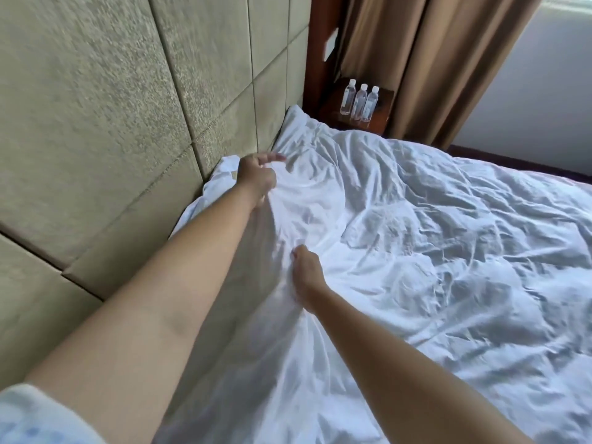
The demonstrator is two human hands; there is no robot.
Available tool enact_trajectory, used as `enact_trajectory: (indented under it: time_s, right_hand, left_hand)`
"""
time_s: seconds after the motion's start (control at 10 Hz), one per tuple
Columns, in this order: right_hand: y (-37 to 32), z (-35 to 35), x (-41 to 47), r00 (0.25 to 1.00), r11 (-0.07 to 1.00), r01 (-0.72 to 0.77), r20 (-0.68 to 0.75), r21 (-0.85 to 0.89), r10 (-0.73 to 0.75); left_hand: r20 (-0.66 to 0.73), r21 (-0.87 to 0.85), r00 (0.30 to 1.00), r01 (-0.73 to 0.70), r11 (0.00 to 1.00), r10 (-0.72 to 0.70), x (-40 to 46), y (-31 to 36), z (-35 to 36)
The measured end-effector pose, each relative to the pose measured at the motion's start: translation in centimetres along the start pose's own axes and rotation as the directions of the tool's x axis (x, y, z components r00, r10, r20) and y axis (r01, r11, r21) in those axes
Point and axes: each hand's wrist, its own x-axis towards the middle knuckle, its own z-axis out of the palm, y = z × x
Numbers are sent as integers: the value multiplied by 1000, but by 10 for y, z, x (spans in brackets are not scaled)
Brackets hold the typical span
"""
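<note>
White duvet (pixel 432 251) lies rumpled, spreading rightward from both hands. The right hand (pixel 306 274), the nearer, pinches a bunched fold in curled fingers. The left hand (pixel 256 177), farther on, grips the top edge beside the padded headboard (pixel 128 107). The gathered ridge between them runs parallel to the headboard; the duvet's long axis likely runs rightward, away from it.

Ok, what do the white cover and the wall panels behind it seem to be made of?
The white cover: thin woven cloth, likely cotton, matte; it creases and bunches where the left hand and right hand grip it. The wall panels: upholstered fabric, beige, speckled nap, padded; stitched seams dent between squares.
</note>
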Motion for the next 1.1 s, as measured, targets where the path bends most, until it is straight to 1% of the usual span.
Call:
enact_trajectory:
  time_s: [0.1,0.2,0.3,0.4,0.5,0.6,0.7,0.8,0.9,1.0,1.1]
  right_hand:
    - [-39,17,20,998,998,58,-26,31,-57]
    - [-31,44,27,969,976,-130,231,175,87]
    - [4,87,5,881,994,-32,467,-107,79]
    - [18,109,-8,857,982,112,515,-150,-19]
    - [17,102,-7,856,999,16,517,-33,3]
    - [12,84,-11,884,978,-4,456,-211,102]
    - [11,76,-33,780,888,-44,540,-457,316]
    - [17,91,-62,745,833,36,570,-552,346]
    - [9,104,-84,769,834,79,565,-546,298]
    - [-2,109,-93,870,871,160,483,-465,98]
    - [3,111,-89,936,950,133,350,-281,-28]
  left_hand:
    - [49,291,970,-241,926,237,11,17,-25]
    - [141,591,969,-246,769,202,0,-11,-39]
    - [129,674,991,-62,736,-35,-15,-57,-61]
    - [10,571,939,276,773,-343,-38,-97,-80]
    - [-2,509,902,372,776,-431,-58,-116,-96]
    - [9,570,886,377,730,-464,-80,-112,-103]
    - [11,480,882,408,777,-471,-91,-105,-109]
    - [-32,308,891,441,843,-454,-102,-94,-116]
    - [-118,339,932,362,868,-343,-113,-85,-134]
    - [-248,671,962,256,696,-115,-128,-75,-148]
    - [-274,669,960,234,705,-58,-139,-71,-147]
